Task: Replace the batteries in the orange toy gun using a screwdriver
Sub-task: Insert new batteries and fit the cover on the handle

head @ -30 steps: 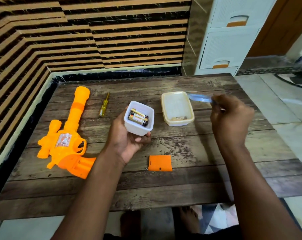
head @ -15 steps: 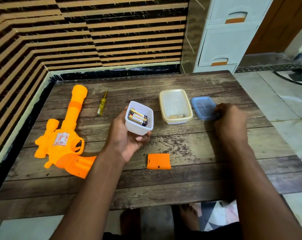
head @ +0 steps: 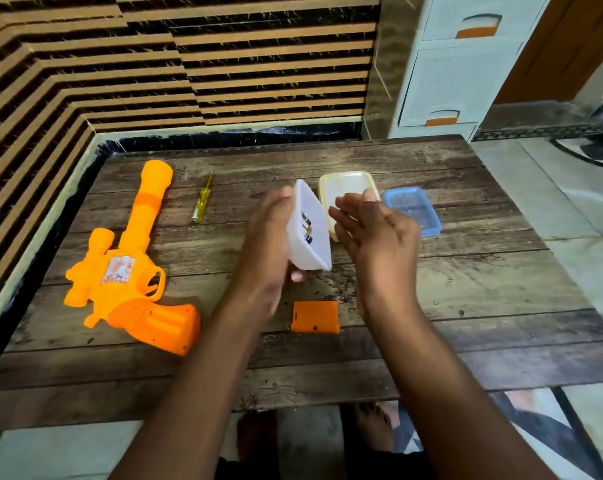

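A: Far left of the tabletop [head: 466, 282], around nine o'clock?
B: Orange toy gun [head: 134, 271] lying flat, long barrel toward twelve o'clock, scope on its left flank, worn sticker on the body, trigger ring on the right, handle toward five o'clock with ribbed hollows showing.

A: Just right of the barrel?
B: Yellow-handled screwdriver [head: 201, 205], clear handle, thin shaft toward twelve o'clock, apart from the gun.

A: Centre?
B: Left hand [head: 269, 244] lifted off the wood, grip curled round a white tub [head: 310, 233], thumb under its lower edge. Tub tipped on its side, mouth turned toward three o'clock. Batteries [head: 307, 229] inside, dark ends visible; count hard to tell through blur.

A: Below that, at six o'clock?
B: Orange battery cover [head: 315, 317] flat on the planks, small screw holes along its edges, touching neither hand.

A: Right of the tub?
B: Right hand [head: 376, 233], grip spread, fingers straight, palm facing the tub's mouth, holding nothing. Behind it a cream tray [head: 345, 183], partly hidden. Further toward two o'clock, a blue lid [head: 412, 209] resting flat, just beside the tray.
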### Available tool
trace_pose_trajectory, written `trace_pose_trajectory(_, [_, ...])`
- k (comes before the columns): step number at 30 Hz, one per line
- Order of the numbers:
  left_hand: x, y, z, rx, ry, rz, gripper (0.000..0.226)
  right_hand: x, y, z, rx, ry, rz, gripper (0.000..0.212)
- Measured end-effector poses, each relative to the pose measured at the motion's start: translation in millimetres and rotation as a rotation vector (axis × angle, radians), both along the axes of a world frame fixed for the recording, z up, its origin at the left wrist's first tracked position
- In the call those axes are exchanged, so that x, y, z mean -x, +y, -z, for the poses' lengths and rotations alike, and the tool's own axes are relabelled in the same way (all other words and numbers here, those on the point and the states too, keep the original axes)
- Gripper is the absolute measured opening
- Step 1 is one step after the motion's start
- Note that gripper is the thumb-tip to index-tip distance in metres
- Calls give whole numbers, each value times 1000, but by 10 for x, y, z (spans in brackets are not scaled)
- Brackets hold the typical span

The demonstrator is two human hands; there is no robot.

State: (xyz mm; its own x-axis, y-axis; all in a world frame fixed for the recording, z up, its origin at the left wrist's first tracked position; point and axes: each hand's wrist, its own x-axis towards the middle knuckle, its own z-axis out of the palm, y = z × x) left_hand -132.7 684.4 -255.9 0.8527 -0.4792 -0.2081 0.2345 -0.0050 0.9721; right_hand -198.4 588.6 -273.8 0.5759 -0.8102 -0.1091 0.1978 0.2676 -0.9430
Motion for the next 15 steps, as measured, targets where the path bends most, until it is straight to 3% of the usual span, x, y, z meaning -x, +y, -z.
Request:
trace_pose_trajectory(2, [70, -69, 16, -171, -263, -37, 22, -19, 18, -69, -364, -84, -8, 34])
trace_pose_trajectory(7, [328, -276, -28, -490, -735, -133, 32, -5, 5, -64, -696, -164, -85, 31])
trace_pose_trajectory(12, [431, -367, -58, -486, -856, -157, 34, 26, -49, -12, -829, -282, -84, 29])
trace_pose_trajectory(15, [401, -369, -51, -407, -814, -205, 37, 52, -107, -66, -841, -281, -33, 60])
